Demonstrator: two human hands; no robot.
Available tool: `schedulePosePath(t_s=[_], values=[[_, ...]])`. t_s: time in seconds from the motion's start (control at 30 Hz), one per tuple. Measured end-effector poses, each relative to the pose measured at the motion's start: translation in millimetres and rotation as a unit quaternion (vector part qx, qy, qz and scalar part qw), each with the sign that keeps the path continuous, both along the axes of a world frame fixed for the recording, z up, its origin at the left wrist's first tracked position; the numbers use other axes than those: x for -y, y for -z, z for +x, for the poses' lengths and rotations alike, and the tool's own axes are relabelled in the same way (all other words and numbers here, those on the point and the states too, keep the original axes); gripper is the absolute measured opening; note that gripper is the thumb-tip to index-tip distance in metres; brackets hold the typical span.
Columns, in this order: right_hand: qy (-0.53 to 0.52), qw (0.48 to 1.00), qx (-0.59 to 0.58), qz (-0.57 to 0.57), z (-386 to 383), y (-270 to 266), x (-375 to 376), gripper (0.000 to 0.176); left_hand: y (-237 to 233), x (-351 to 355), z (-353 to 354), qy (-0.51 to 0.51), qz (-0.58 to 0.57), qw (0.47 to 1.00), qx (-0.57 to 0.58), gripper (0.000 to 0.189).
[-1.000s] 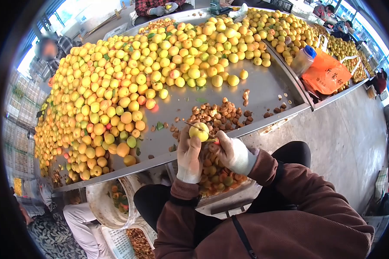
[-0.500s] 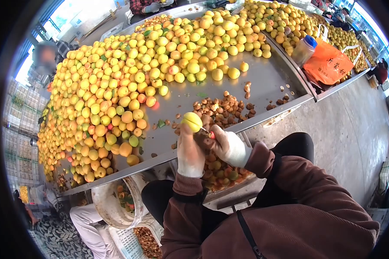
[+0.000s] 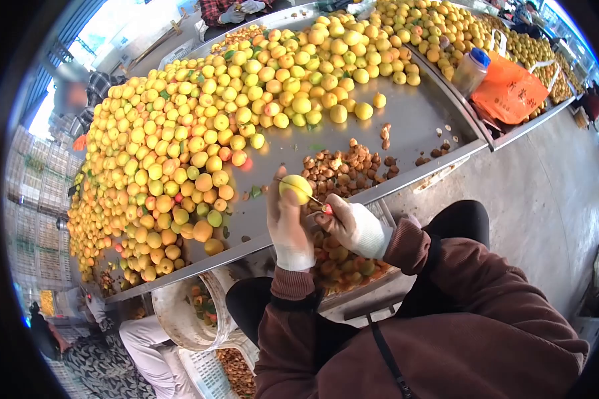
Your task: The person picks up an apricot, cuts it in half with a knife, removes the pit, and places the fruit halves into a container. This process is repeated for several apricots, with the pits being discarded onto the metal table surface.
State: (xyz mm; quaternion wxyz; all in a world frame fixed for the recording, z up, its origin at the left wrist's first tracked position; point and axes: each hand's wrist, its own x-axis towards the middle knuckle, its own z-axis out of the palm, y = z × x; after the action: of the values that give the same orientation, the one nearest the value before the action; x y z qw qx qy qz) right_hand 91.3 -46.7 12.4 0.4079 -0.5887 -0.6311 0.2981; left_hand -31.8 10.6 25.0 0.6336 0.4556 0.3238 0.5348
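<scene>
My left hand (image 3: 289,229), in a white glove with the fingertips showing bare, is closed around a yellow apricot (image 3: 295,189). In my right hand (image 3: 354,226), gloved the same way, is a small knife with a red handle (image 3: 327,209). Its thin metal blade reaches toward the apricot and meets its right side; how deep the tip sits I cannot make out. Both hands are over the near edge of the metal table (image 3: 299,147). Just beyond them lies a pile of brown pits (image 3: 349,166). Under my hands stands a crate of apricot pieces (image 3: 343,259).
A big heap of apricots (image 3: 180,159) covers the table's left and back. An orange bag (image 3: 509,93) and a blue-lidded jar (image 3: 471,72) sit at right. A white bucket (image 3: 186,309) and a basket of pits (image 3: 236,372) stand below. Other people sit around the table.
The blade has come against the apricot, and the fingers of my left hand have shifted around the fruit. The whole view has moved slightly. Across the table, another person's hands have come lower.
</scene>
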Motion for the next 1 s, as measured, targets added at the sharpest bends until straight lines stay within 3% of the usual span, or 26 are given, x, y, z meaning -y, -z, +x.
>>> schedulePosePath(t_s=[0.07, 0.17, 0.2, 0.3, 0.43, 0.5, 0.6, 0.8, 0.9, 1.0], values=[[0.009, 0.999, 0.047, -0.019, -4, 0, -1, 0.033, 1, 0, 3, 0.046, -0.158, 0.973, 0.164, 0.057], [0.004, 1.000, -0.003, -0.028, -1, -3, -3, 0.043, 3, 1, 3, 0.052, -0.148, 0.979, 0.132, 0.058], [0.007, 1.000, -0.006, -0.009, -1, 4, -7, 0.052, 6, 2, 5, 0.013, -0.046, 0.999, 0.023, 0.058], [0.015, 0.999, -0.033, 0.002, -2, -1, -5, 0.047, 8, -3, -1, 0.038, 0.018, 0.998, -0.038, 0.057], [0.021, 0.999, 0.001, 0.039, 0, 12, -6, 0.038, 9, 3, 5, 0.111, -0.185, 0.964, 0.157, 0.062], [0.005, 0.997, 0.071, 0.004, 1, 11, -4, 0.032, 10, 4, 3, 0.110, -0.192, 0.963, 0.151, 0.064], [0.003, 0.999, 0.027, 0.032, 0, 10, -5, 0.035, 7, 6, 1, 0.099, -0.194, 0.963, 0.156, 0.061], [0.003, 1.000, 0.002, 0.016, -3, 6, -6, 0.035, 4, 9, 1, 0.004, -0.048, 0.999, 0.024, 0.049], [-0.001, 1.000, 0.017, 0.010, -4, -4, -2, 0.036, 11, 7, -5, 0.045, -0.079, 0.995, 0.047, 0.061], [-0.011, 0.999, 0.039, 0.016, -4, 11, -4, 0.036, 8, 10, -1, 0.075, -0.185, 0.971, 0.128, 0.067]])
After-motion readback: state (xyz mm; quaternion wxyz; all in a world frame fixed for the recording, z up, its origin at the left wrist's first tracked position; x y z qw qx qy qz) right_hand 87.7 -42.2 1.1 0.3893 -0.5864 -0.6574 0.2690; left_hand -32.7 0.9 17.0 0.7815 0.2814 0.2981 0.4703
